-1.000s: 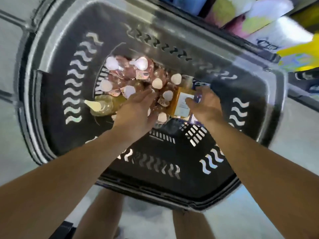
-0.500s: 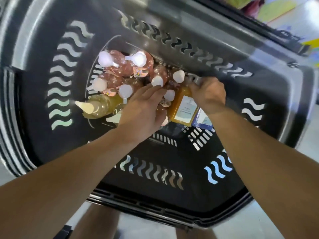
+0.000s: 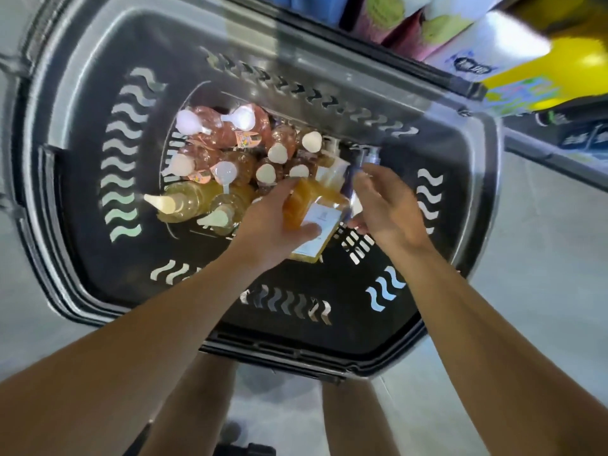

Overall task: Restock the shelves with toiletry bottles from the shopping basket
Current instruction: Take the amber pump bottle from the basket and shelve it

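At the left of the shopping basket (image 3: 82,166), two yellow pump bottles (image 3: 187,200) lie on their sides with their nozzles pointing toward the basket wall, most likely because they are too tall and narrow to stay upright on the floor of a carried basket. Next to them, packed against the far wall, stands the cluster of pink pump bottles (image 3: 230,133). I count about nine white pump heads there, though the ones in the middle overlap and blur, so take that as an estimate. They stay upright because each one leans on its neighbours.

Your left hand (image 3: 273,232) holds one amber flat bottle (image 3: 312,222) with a white label, lifted clear of the heap. Your thumb lies across the label and your fingers (image 3: 279,195) wrap the far edge, a side grip that suits a slab-shaped bottle.

Your right hand (image 3: 385,205) is closed on a clear, bluish bottle (image 3: 353,179), pinched by its edge. It is too blurred to tell its shape or whether a second one sits behind it.

That leaves one bottle in each hand, both over the basket, with none yet at the shelves (image 3: 477,70) at the upper right.
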The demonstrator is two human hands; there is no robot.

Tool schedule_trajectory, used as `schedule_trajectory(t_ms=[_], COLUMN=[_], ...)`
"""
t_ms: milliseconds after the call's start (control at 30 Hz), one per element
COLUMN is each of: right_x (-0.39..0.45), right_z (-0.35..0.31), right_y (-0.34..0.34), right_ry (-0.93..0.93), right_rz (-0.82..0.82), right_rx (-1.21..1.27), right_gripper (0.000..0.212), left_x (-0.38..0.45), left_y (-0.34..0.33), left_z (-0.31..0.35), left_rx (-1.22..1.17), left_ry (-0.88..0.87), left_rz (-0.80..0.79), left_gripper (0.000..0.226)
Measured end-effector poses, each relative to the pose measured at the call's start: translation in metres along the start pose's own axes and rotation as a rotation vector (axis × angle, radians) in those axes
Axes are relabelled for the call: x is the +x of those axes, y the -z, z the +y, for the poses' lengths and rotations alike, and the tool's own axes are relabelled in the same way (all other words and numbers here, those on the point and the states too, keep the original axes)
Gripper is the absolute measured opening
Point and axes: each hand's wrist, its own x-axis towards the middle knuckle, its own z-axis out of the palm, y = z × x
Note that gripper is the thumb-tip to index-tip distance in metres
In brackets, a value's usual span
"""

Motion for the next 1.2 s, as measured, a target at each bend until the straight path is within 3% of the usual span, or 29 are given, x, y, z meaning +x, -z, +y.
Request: schedule_trajectory(t_ms=[100, 200, 267, 400, 500, 600, 733, 900, 1200], right_x=[0.015, 0.043, 0.057, 0.067, 0.079, 0.091, 0.098, 0.095, 0.012], right_z=[0.028, 0.051, 0.06, 0.078, 0.086, 0.085, 0.078, 0.077, 0.054], right_y=[-0.001, -0.014, -0.031, -0.055, -0.056, -0.057, -0.059, -0.07, -0.036], right_ry=[0.003, -0.032, -0.102, -0.084, -0.199, -0.367, -0.466, -0.371, -0.207], right_rz=[0.131, 0.096, 0.099, 0.341, 0.345, 0.262, 0.263, 0.342, 0.273], right_rx=[-0.173, -0.397, -0.409, -0.376, -0.241, -0.055, -0.001, -0.01, -0.1], right_gripper=[0.04, 0.065, 0.083, 0.086, 0.1, 0.092, 0.083, 0.082, 0.068], left_x=[0.004, 0.012, 0.018, 0.028, 0.032, 0.031, 0.028, 0.024, -0.013], left_y=[0.006, 0.009, 0.009, 0.007, 0.005, 0.007, 0.009, 0.012, 0.03], left_z=[-0.011, -0.021, -0.025, -0.031, -0.034, -0.038, -0.041, -0.047, -0.032], left_rx=[-0.082, -0.107, -0.111, -0.116, -0.111, -0.129, -0.143, -0.159, -0.214], left_ry=[0.063, 0.092, 0.105, 0.094, 0.112, 0.117, 0.124, 0.156, 0.129], left_rz=[0.087, 0.115, 0.118, 0.114, 0.113, 0.101, 0.107, 0.12, 0.124], left_gripper=[0.069, 0.07, 0.072, 0.071, 0.076, 0.077, 0.074, 0.078, 0.066])
